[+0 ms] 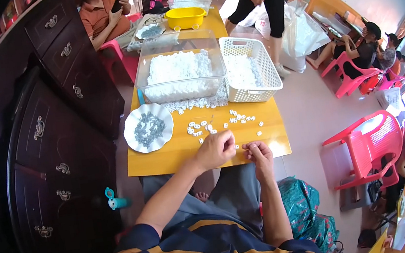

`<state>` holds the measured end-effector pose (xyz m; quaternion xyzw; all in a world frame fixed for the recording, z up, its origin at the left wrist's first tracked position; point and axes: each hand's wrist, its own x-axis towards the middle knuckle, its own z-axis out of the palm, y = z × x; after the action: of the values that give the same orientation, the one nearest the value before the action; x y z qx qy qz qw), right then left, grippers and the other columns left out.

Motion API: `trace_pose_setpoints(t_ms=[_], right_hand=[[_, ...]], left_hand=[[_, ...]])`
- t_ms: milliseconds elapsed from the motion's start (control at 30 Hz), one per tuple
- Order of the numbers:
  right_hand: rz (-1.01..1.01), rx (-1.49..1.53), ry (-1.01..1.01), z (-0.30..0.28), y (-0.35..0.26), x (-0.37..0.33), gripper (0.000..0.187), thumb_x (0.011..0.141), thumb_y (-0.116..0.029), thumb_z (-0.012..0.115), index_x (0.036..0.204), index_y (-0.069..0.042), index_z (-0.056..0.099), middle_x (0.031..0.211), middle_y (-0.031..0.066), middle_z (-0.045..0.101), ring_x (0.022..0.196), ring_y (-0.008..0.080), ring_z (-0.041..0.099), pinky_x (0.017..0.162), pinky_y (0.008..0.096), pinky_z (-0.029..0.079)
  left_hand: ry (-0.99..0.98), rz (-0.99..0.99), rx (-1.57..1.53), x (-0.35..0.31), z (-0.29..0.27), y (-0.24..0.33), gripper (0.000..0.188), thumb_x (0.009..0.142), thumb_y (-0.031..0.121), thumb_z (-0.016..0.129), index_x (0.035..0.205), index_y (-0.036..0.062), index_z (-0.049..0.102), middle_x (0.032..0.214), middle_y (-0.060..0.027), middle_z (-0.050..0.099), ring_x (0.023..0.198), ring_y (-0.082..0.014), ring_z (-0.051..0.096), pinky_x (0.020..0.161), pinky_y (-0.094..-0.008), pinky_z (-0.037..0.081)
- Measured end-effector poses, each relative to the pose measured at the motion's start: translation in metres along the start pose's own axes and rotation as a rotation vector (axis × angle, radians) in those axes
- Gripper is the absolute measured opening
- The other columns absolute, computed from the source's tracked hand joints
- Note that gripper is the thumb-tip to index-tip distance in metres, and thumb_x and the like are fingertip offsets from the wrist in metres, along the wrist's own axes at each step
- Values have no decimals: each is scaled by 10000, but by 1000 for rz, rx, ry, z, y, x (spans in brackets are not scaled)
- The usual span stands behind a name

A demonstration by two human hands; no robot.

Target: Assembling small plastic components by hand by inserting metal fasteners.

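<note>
Over the near edge of the yellow table my left hand [216,150] is closed, fingers curled; whatever it may hold is hidden. To its right my right hand [261,157] pinches at the table edge, and what sits between thumb and finger is too small to make out. A small white piece [237,146] lies between the hands. Beyond them are scattered several white oval pieces with dark holes [197,125] and a looser group of small white pieces [242,118]. A white scalloped plate [130,127] with small grey parts stands left of my hands.
Behind the loose pieces stand a clear plastic bin [183,89] and a white perforated basket [255,93], both holding white pieces. Farther back is a yellow tub [186,19]. Dark drawers [57,139] flank the left, a pink chair [366,144] the right. Other people sit and walk nearby.
</note>
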<state>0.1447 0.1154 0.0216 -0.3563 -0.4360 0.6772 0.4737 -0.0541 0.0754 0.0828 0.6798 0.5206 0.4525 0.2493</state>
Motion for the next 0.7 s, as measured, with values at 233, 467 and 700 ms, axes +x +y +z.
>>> trace_pose_setpoints(t_ms=[233,467,700], right_hand=[[-111,183,-340,74,-86,-41,145,998,-122,573,1069,2,599,1007,151,697,891,204,675,835,317,557],[302,651,-1268,183,-195,-106,279,856,-205,767,998,8,658,883,117,684,975,305,628,896,406,466],[394,1143,-1534,237,-194,-147,374,948,-132,688,1248,59,573,1111,125,677,956,159,679,792,248,543]], left_hand=[[59,-153,-355,-29,18,-7,156,870,118,696,976,27,627,780,-42,649,714,-94,617,633,-297,504],[25,-318,-570,-52,40,-33,71,910,3,658,977,19,675,803,55,621,689,5,548,634,-184,465],[-19,-350,-658,-68,44,-28,55,913,2,660,962,19,644,816,50,611,699,-11,543,623,-183,451]])
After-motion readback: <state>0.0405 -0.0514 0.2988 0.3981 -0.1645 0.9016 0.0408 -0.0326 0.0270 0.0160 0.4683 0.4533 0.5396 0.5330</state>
